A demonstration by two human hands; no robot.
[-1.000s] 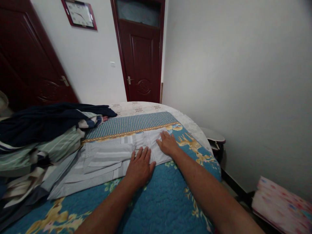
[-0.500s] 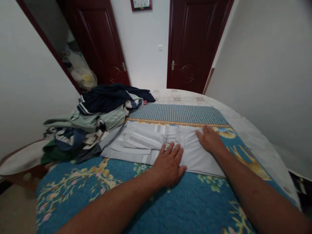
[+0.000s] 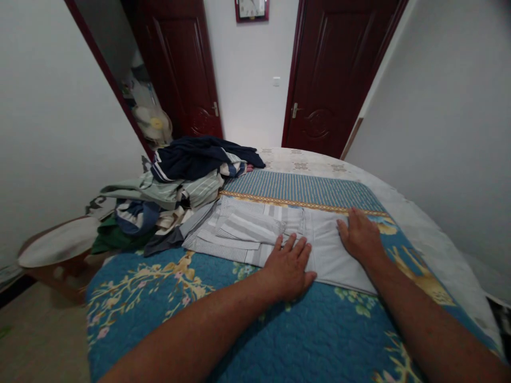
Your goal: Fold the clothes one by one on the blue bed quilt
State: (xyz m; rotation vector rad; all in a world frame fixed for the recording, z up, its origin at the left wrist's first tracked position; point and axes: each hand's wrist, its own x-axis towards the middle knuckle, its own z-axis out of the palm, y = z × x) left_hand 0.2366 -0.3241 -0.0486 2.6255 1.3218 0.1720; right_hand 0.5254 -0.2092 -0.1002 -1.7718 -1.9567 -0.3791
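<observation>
A light grey striped shirt lies folded into a long flat strip, with a striped sleeve laid across its left half. My left hand rests palm down on the shirt's near edge, around its middle, fingers spread. Farther right, my right hand lies on the plain right part of the shirt, fingers extended and thumb apart. Neither hand grips the cloth. The shirt's right end is partly hidden by my right hand and forearm.
Under the shirt is a blue floral quilted cover over a patterned white cloth. A heap of clothes touches the shirt's left end. A round stool stands at the left, and two dark red doors are behind.
The view has turned a little left, so everything sits farther right. My right hand has slid slightly right over the shirt; my left hand stays at nearly the same spot on it.
</observation>
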